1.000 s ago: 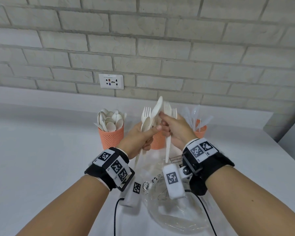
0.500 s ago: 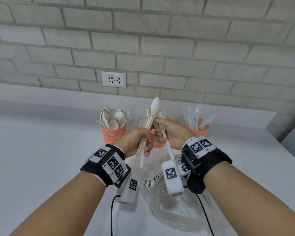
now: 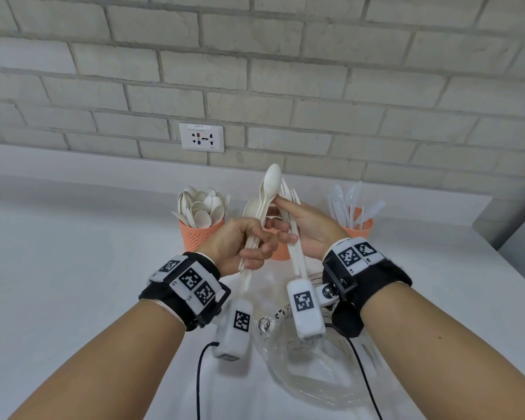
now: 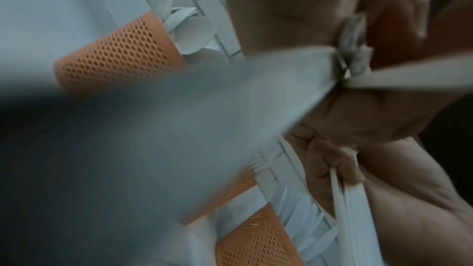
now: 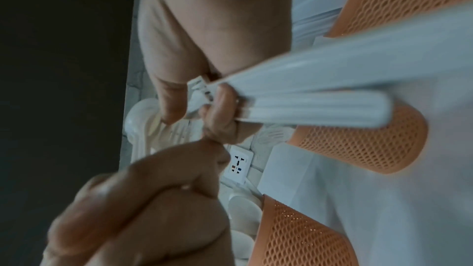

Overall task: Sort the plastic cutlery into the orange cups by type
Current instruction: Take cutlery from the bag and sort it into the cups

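Observation:
My left hand (image 3: 246,241) grips a bundle of white spoons (image 3: 269,186) upright by their handles. Close beside it, my right hand (image 3: 303,225) holds white forks (image 3: 294,237), its thumb tip touching a spoon's neck. In the right wrist view the fork handles (image 5: 320,106) run between thumb and curled fingers. Three orange mesh cups stand behind the hands: the left cup (image 3: 200,234) full of spoons, the middle cup (image 3: 278,247) mostly hidden by my hands, the right cup (image 3: 358,227) with clear knives (image 3: 346,201).
A clear plastic bag (image 3: 312,365) lies on the white table (image 3: 73,268) below my wrists. A brick wall with a power socket (image 3: 201,137) stands behind the cups. Black cables (image 3: 199,383) trail from the wrist cameras.
Both hands dropped slightly and drew together; the right hand's forks tilted down from upright, and its thumb came to the spoon bundle in the left hand.

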The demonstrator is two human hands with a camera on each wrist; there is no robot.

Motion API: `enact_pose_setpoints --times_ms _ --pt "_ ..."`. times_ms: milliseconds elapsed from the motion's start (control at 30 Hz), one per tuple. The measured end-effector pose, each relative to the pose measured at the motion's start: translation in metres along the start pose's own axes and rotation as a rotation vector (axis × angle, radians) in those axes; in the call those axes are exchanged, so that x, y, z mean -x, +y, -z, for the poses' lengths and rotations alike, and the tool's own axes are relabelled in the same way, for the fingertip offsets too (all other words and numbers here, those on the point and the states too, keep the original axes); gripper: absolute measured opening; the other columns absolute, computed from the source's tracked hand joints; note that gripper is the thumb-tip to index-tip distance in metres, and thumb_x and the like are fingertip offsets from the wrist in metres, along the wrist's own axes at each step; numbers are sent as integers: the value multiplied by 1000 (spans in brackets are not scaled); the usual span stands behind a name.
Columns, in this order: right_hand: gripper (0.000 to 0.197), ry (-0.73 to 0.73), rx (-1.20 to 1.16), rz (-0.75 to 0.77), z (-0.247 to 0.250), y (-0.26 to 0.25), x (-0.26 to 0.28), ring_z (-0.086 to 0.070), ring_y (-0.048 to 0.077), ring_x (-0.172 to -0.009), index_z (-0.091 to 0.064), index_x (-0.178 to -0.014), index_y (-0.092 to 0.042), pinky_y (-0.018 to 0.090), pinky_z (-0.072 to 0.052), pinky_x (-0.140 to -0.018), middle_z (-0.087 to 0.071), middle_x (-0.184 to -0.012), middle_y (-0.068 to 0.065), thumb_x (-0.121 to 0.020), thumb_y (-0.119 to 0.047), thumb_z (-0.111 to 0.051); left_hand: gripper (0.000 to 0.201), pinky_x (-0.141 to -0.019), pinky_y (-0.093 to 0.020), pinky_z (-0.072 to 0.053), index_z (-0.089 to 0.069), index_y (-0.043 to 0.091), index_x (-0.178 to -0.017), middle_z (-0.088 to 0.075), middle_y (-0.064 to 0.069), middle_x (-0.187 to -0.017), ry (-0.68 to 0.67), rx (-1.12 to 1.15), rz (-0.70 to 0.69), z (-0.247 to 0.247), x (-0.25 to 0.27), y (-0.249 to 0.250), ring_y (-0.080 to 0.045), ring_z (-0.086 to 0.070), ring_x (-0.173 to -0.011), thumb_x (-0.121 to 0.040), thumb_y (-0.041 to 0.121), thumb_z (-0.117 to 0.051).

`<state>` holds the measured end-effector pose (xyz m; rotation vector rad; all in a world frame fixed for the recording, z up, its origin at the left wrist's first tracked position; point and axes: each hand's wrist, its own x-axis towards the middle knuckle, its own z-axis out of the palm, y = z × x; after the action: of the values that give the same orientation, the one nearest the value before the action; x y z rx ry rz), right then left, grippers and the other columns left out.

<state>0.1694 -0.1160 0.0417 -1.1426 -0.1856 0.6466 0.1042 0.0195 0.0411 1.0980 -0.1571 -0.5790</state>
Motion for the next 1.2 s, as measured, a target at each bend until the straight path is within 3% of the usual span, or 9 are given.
enact_pose_setpoints --times_ms 100,233,333,400,533,733,967,1100,1200 --pt "19 -26 102 -6 4 -2 1 -39 4 -33 -52 -102 -3 14 -26 -32 -55 -55 2 -91 -19 -55 27 -32 -16 -38 -57 2 -82 -56 -6 -54 16 -23 -16 6 -1 -3 -5 -34 -27 -64 11 -39" --pt "18 125 158 90 3 1 -7 -43 12 -43 -56 -99 -5 22 -36 -45 -53 -49 -3 -93 -22 -55 21 -46 -24 -49 -49 4 -88 -60 -9 -59 214 -28 -105 6 -8 -6 -14 -46 -39 -79 2 -30" --pt "20 305 20 236 3 -9 -14 -59 21 -61 -52 -104 2 31 -53 -56 -64 -69 9 -99 -14 -42 25 -50 -28 -56 -44 10 -78 -64 -14 -65 356 -22 -131 11 -11 -6 -21 -63 -50 -85 -7 -28" --pt "22 393 -61 364 8 -23 -17 -66 20 -59 -45 -116 4 31 -58 -54 -63 -78 16 -100 -9 -37 27 -52 -30 -58 -43 9 -77 -62 -16 -72 417 -36 -153 15 -11 -5 -22 -67 -55 -86 -10 -27" --pt "23 600 176 628 21 -48 -27 -61 13 -54 -35 -113 -12 24 -53 -55 -59 -75 7 -96 3 -35 27 -46 -28 -55 -44 8 -78 -63 -12 -67 498 -59 -236 27 -10 -2 -18 -60 -45 -85 -14 -30" --pt "50 657 522 815 18 -49 -57 -51 20 -79 -39 -113 -28 29 -47 -79 -45 -84 4 -84 12 -31 23 -50 -26 -53 -54 7 -90 -64 -6 -72 462 -163 -279 34 -9 2 -14 -58 -49 -90 -12 -39" --pt "29 562 686 597 31 -16 -79 -56 21 -79 -46 -75 -27 39 -48 -83 -52 -82 4 -84 1 -51 20 -54 -27 -53 -55 7 -93 -64 -5 -71 437 -167 -277 40 -8 0 -15 -59 -52 -92 -8 -42" --pt "26 487 735 475 37 -10 -80 -55 15 -61 -38 -72 -22 28 -44 -66 -51 -67 -1 -92 -11 -52 18 -55 -28 -53 -54 7 -94 -62 -6 -72 436 -154 -276 43 -10 -2 -16 -59 -52 -92 -7 -43" --pt "16 415 974 347 37 -15 -78 -58 22 -82 -48 -82 -19 30 -40 -77 -57 -80 4 -95 -27 -49 17 -54 -27 -52 -55 9 -94 -62 -7 -73 439 -177 -276 42 -12 -3 -16 -57 -52 -92 -4 -45"
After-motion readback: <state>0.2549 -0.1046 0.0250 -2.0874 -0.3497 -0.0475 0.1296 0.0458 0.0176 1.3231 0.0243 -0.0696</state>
